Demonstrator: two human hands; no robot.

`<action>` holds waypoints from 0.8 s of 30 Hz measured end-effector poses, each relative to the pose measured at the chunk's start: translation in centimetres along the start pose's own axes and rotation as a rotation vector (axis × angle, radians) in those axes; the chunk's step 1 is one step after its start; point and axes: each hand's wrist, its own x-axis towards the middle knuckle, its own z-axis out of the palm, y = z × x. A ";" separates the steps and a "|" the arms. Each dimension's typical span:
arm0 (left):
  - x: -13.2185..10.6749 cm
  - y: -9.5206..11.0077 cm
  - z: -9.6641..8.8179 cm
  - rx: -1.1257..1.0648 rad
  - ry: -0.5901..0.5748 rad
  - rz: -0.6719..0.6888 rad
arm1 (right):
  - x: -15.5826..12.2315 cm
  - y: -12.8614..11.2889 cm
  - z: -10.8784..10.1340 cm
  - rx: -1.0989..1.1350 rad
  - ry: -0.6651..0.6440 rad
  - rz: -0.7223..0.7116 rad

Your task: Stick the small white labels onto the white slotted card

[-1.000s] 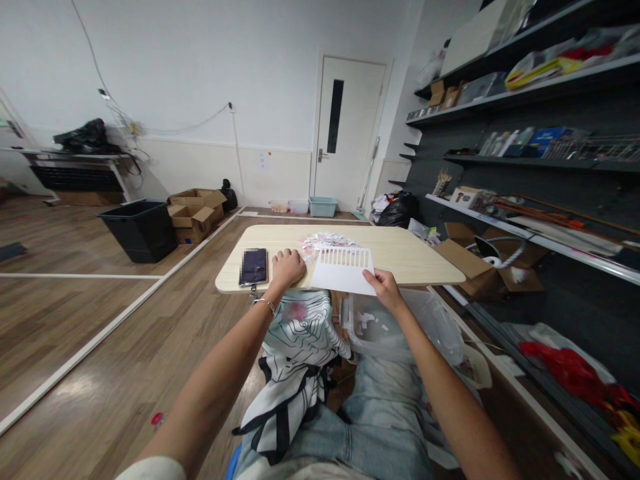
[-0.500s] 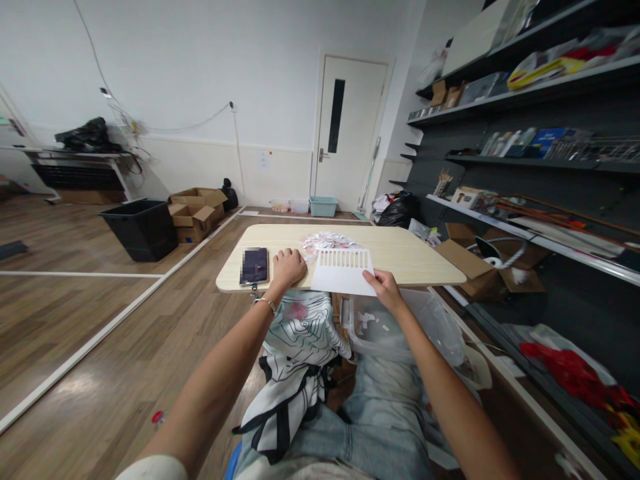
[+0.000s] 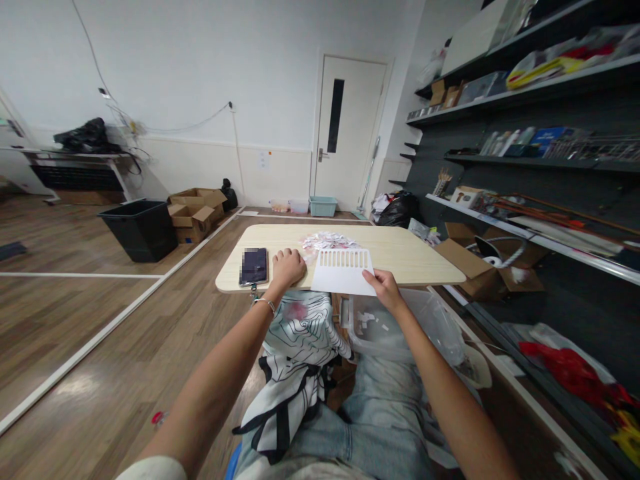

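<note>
My left hand (image 3: 289,267) rests palm down on the light wooden table (image 3: 410,260), fingers loosely bent and slightly apart, with nothing visible in it. To its left lies a dark phone (image 3: 256,265). My right hand (image 3: 383,285) pinches the right edge of a white slotted card (image 3: 342,280), thumb on top. A row of narrow slots runs along the card's far side, and the table colour shows through them. Just beyond the card is a heap of small white and reddish paper scraps (image 3: 329,240). My left fingertips are partly hidden.
Below the table's near edge stands a clear plastic bin (image 3: 383,333) with a few white scraps. A patterned cloth (image 3: 300,333) hangs over my lap. Open cardboard boxes (image 3: 480,270) and dark shelves (image 3: 540,160) line the right side. A black bin (image 3: 143,230) stands left.
</note>
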 end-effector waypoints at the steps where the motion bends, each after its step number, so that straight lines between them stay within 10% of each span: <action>1: 0.0 0.0 0.0 0.002 0.000 -0.002 | 0.0 0.0 0.0 0.004 0.000 0.005; 24: -0.2 0.0 -0.3 -0.002 -0.008 -0.003 | -0.2 0.0 -0.2 0.071 0.047 0.053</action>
